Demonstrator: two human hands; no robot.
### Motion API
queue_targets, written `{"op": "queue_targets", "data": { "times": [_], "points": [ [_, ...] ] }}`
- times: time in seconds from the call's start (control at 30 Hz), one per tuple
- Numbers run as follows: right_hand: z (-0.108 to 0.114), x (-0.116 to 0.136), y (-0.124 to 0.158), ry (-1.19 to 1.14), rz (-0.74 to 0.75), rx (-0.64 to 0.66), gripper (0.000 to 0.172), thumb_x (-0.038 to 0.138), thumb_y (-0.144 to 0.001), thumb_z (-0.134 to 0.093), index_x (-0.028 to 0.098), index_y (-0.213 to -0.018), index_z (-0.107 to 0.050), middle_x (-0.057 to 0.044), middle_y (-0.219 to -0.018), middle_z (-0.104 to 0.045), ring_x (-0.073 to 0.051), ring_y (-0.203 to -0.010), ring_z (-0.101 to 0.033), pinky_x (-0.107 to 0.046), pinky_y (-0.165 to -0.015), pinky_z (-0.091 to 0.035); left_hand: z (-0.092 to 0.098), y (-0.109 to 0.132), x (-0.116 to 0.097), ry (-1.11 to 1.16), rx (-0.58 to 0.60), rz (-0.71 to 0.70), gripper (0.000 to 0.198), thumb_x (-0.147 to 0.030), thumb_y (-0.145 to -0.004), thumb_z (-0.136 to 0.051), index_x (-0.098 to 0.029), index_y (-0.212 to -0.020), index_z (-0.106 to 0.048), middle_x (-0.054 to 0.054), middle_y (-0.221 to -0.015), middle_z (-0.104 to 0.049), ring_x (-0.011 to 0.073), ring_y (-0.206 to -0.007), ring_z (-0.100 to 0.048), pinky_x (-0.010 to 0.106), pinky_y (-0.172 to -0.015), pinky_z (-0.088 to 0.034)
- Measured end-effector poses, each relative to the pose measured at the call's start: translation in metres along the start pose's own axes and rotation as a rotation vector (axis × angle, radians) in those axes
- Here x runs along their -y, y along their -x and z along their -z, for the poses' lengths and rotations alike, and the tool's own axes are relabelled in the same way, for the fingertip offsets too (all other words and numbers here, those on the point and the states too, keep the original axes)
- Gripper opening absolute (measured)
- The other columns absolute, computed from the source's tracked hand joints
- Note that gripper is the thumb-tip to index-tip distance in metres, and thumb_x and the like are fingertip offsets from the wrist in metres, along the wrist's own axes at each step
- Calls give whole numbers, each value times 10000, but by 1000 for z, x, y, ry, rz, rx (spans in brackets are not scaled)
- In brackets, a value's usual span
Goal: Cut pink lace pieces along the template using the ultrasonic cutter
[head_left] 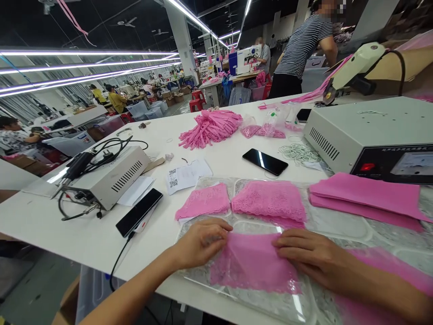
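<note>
A thin pink fabric piece (255, 262) with a scalloped lace lower edge lies on a clear plastic sheet (297, 307) in front of me. My left hand (203, 241) pinches its upper left corner between thumb and fingers. At the upper right corner, my right hand (306, 250) has its fingers closed on the edge; its thumb is mostly hidden. Just behind the hands are a small pink lace stack (204, 201) and a thicker pink lace stack (269, 201). Folded plain pink fabric (365, 196) lies to the right, and more sheer pink fabric (389, 271) is partly under my right forearm.
A grey box with cables (115, 178) stands left, near a plugged-in phone (139, 212). Another phone (265, 161), pink strips (213, 128) and pale elastic loops (299, 153) lie behind. A large machine box (368, 131) is at right; a person in stripes (299, 47) stands beyond.
</note>
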State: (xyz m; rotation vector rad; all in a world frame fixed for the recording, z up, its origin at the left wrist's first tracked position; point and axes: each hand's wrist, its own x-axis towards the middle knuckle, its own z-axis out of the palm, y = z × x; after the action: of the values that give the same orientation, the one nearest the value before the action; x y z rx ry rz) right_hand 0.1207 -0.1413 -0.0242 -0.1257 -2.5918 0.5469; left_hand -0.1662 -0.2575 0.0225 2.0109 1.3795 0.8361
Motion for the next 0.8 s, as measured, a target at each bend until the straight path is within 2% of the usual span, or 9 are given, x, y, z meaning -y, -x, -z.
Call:
{"op": "queue_targets", "data": {
  "times": [0.1, 0.17, 0.27, 0.37, 0.43, 0.57, 0.7, 0.8],
  "points": [
    [10, 0, -3, -216, -201, -23, 241, 227, -954, -469, 246, -1030, -697, -72, -1041, -725, -202, -949, -686, -315, -804, -578, 0, -12, -14, 474, -106, 427, 227, -383, -781, -676, -165, -766, -614, 88, -931, -710, 187, -876, -672, 308, -805, -528],
    [16, 3, -7, -376, -458, -15, 265, 332, -946, -458, 232, -910, -700, -59, -897, -721, -197, -810, -681, -302, -692, -566, -4, -17, -21, 640, -146, 634, 321, -471, -739, -664, -174, -738, -543, 54, -787, -688, 160, -729, -667, 275, -668, -539],
    [18, 10, -12, -638, -881, 100, 354, 479, -876, -488, 204, -684, -603, -12, -623, -625, -154, -565, -590, -264, -546, -490, -17, -12, -23, 689, -102, 803, 385, -541, -716, -605, -190, -707, -447, 30, -637, -646, 152, -565, -644, 226, -456, -486],
    [9, 14, -14, -791, -1127, 236, 363, 519, -768, -546, 212, -586, -480, 19, -484, -550, -112, -438, -501, -225, -464, -415, -30, 1, -18, 671, -31, 965, 427, -572, -663, -615, -196, -692, -416, 29, -541, -629, 139, -441, -596, 188, -351, -409],
    [2, 15, -15, -779, -1187, 281, 338, 480, -750, -527, 216, -555, -448, 16, -456, -546, -92, -380, -448, -204, -402, -352, -35, 7, -13, 638, 14, 1035, 418, -559, -648, -619, -193, -683, -419, 35, -511, -629, 126, -399, -569, 168, -324, -375],
    [-4, 16, -18, -694, -1194, 315, 319, 367, -782, -470, 215, -512, -394, 6, -438, -542, -69, -347, -399, -182, -366, -269, -35, 11, -11, 561, 84, 1104, 297, -448, -658, -574, -196, -644, -416, 31, -479, -624, 111, -362, -537, 142, -297, -311],
    [-4, 18, -21, -606, -1180, 358, 356, 388, -867, -357, 212, -576, -463, 5, -402, -514, -88, -328, -367, -213, -381, -284, -30, 12, -13, 465, 117, 1111, 178, -349, -673, -516, -199, -652, -424, 8, -504, -638, 92, -349, -507, 134, -299, -264],
    [-7, 20, -18, -442, -1097, 340, 351, 433, -856, -435, 209, -592, -488, -3, -457, -532, -120, -416, -424, -243, -442, -304, -30, 14, -15, 377, 149, 1092, 137, -313, -698, -498, -198, -659, -435, -2, -523, -643, 84, -339, -479, 143, -309, -248]
  ]
}}
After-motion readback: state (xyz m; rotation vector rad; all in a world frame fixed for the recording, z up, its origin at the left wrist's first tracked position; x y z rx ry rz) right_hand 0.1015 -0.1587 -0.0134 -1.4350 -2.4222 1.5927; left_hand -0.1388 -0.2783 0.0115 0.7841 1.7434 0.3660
